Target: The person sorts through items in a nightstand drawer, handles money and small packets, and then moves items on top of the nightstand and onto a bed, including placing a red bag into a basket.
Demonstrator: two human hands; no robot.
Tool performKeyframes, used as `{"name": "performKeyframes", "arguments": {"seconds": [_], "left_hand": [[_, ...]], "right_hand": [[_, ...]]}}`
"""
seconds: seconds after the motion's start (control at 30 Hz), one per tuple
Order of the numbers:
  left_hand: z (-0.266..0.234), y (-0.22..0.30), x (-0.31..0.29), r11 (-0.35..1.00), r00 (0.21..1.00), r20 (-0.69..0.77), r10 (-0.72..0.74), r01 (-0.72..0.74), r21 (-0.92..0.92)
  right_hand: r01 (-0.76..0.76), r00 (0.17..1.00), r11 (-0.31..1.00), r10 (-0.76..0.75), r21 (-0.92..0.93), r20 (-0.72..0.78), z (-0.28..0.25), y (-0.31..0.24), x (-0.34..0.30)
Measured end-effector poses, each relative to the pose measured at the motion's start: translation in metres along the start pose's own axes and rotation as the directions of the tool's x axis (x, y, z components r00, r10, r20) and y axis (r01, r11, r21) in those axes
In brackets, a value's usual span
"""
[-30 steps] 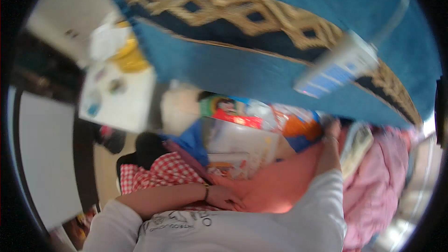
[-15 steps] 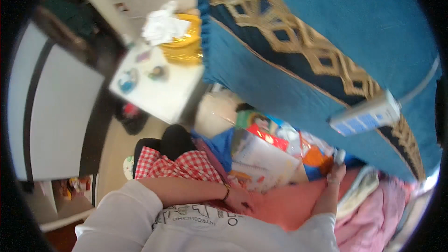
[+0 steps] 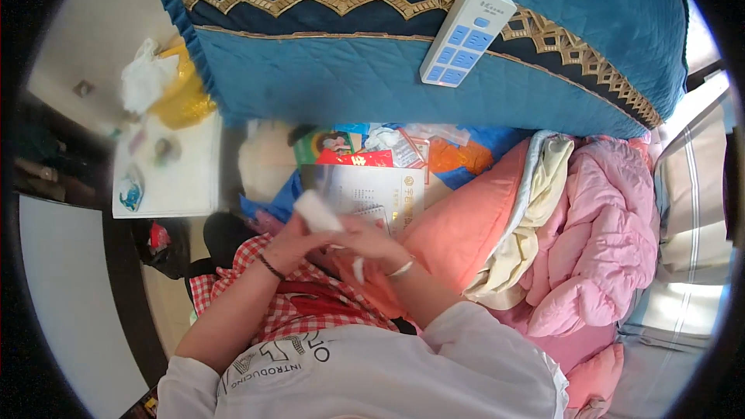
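Note:
In front of my lap, a small white oblong object [image 3: 317,212] is held between my two hands. It is smeared by motion, so its exact kind does not show. My left hand [image 3: 291,244] is closed on its near left side. From the right, my right hand [image 3: 371,239] wraps its lower end, and the fingers of both hands meet there. A short white piece [image 3: 358,268] hangs below my right hand; whether it belongs to the object I cannot tell. Just beyond my hands lie a white printed sheet [image 3: 392,182] and a spiral notebook [image 3: 374,217], partly covered by my hand.
A blue quilted cover [image 3: 310,77] with gold trim spans the far side, with a white power strip [image 3: 469,35] on it. Pink bedding [image 3: 601,225] and a coral quilt [image 3: 466,217] lie right. At left stand a white table [image 3: 171,178] and a yellow bag [image 3: 185,93].
My right hand has come in from the far right with the white object. My left hand has risen from my lap to meet it. The whole view has turned to the right.

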State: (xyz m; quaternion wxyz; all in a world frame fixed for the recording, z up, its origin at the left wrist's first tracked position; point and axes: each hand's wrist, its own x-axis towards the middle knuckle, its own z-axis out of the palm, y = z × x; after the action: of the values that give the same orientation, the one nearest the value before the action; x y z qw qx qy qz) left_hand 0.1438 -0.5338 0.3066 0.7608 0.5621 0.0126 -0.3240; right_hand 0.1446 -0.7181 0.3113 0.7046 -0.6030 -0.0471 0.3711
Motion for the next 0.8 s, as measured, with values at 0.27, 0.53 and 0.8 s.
{"name": "performKeyframes", "arguments": {"seconds": [0.27,0.53,0.8], "left_hand": [[-0.035,0.015,-0.060,0.855,0.950,-0.312,-0.011,-0.153,-0.496],[-0.041,0.003,-0.081,0.888,0.924,-0.376,-0.068,-0.117,-0.446],[-0.075,-0.025,-0.078,0.955,0.818,-0.565,-0.104,-0.077,-0.286]], "right_hand": [[0.072,0.996,0.920,-0.089,-0.386,-0.025,0.050,0.002,0.050],[0.007,0.904,0.378,-0.398,-0.926,-0.156,0.115,0.014,0.041],[0.180,0.926,0.342,-0.375,-0.922,0.042,0.126,0.013,0.043]]}}
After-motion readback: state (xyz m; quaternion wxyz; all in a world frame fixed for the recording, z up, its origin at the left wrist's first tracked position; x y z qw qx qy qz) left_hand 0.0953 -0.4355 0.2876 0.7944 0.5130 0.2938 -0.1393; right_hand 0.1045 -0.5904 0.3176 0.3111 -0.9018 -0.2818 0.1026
